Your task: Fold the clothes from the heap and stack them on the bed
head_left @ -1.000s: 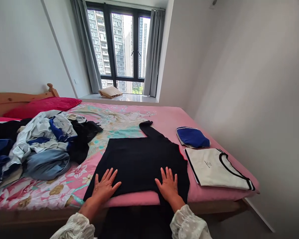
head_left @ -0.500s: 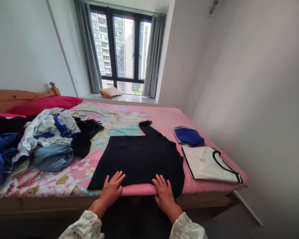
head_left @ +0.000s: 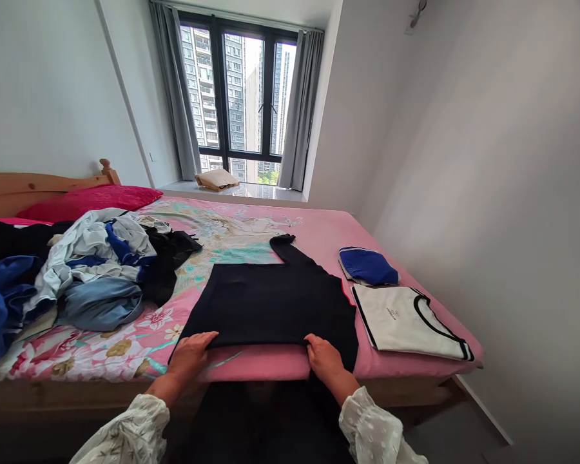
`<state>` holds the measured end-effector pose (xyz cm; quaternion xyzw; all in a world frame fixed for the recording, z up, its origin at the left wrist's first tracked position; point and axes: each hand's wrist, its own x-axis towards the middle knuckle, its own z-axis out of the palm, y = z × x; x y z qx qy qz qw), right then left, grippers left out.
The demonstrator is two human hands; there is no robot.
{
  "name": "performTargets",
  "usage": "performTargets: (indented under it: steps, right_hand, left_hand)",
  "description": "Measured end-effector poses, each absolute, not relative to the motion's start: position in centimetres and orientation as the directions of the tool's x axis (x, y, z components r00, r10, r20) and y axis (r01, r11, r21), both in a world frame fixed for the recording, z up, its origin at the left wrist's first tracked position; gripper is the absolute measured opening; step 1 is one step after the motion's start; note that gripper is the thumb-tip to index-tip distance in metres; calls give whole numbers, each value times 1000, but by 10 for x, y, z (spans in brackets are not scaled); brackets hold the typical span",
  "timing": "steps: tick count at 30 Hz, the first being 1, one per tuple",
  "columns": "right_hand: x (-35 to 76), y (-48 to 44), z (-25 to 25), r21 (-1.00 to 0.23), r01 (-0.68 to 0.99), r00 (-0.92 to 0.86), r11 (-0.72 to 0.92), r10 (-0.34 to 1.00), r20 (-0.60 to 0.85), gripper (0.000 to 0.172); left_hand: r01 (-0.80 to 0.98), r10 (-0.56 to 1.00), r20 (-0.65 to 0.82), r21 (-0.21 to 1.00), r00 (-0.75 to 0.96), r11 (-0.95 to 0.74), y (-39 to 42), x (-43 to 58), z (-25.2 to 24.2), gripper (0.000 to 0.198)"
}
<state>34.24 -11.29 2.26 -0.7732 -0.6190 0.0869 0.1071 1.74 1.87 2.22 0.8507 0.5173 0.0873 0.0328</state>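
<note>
A black garment (head_left: 270,303) lies spread flat near the front edge of the bed (head_left: 270,364), one sleeve reaching back toward the window. My left hand (head_left: 188,354) pinches its near left hem, fingers curled under the cloth. At the near right hem my right hand (head_left: 321,356) grips the fabric the same way. Both white lace sleeves show at the bottom. The near edge of the garment is lifted slightly off the pink sheet.
A folded white T-shirt with black trim (head_left: 408,322) and a folded blue item (head_left: 367,265) lie right of the garment. A heap of unfolded clothes (head_left: 77,277) covers the bed's left. A red pillow (head_left: 87,200) and wooden headboard (head_left: 43,183) sit far left. White wall close on the right.
Both hands went from lying flat on the garment to sliding back to its near hem and closing on it; the hem has pulled up from over the bed edge.
</note>
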Motion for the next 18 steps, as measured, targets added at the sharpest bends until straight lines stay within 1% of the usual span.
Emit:
performTargets:
  steps: [2, 4, 6, 7, 8, 9, 11, 14, 15, 16, 17, 18]
  right_hand:
    - [344, -118, 19, -277, 935, 229, -219, 973, 3, 36]
    - [342, -129, 17, -270, 941, 216, -204, 976, 13, 34]
    - [339, -139, 20, -262, 948, 191, -182, 982, 9, 30]
    - [337, -142, 24, -259, 950, 180, -177, 984, -9, 28]
    - [334, -141, 30, -261, 950, 169, -171, 985, -31, 25]
    - [330, -137, 37, -273, 948, 158, -165, 986, -46, 25]
    - [315, -118, 51, -336, 931, 144, -142, 989, -18, 31]
    - [283, -76, 58, -450, 893, 108, -37, 985, 133, 41]
    - [276, -62, 54, -459, 888, 72, 13, 984, 166, 44]
    - [274, -52, 46, -451, 891, 26, 56, 984, 175, 46]
    - [279, -44, 36, -431, 899, -6, 73, 988, 156, 48]
    - [290, -40, 24, -402, 915, 4, 44, 993, 118, 50]
  left_hand:
    - [864, 877, 112, 151, 467, -480, 21, 6, 22, 57]
    - [846, 863, 59, 174, 502, -504, 18, -10, 22, 55]
    - [828, 844, -38, 223, 534, -514, 15, -24, 24, 43]
    - [824, 835, -84, 244, 544, -512, 14, -28, 28, 34]
    - [820, 827, -110, 259, 551, -511, 15, -29, 34, 30]
    - [815, 824, -109, 267, 556, -515, 17, -24, 40, 31]
    - [796, 825, -16, 274, 564, -539, 24, -1, 53, 35]
    - [740, 788, 199, 270, 582, -616, 35, 57, 59, 41]
    - [730, 774, 221, 256, 594, -634, 37, 74, 55, 43]
    - [731, 768, 205, 237, 607, -640, 38, 87, 48, 45]
    - [747, 778, 167, 215, 606, -629, 40, 93, 38, 47]
    - [780, 802, 118, 189, 586, -597, 42, 93, 27, 51]
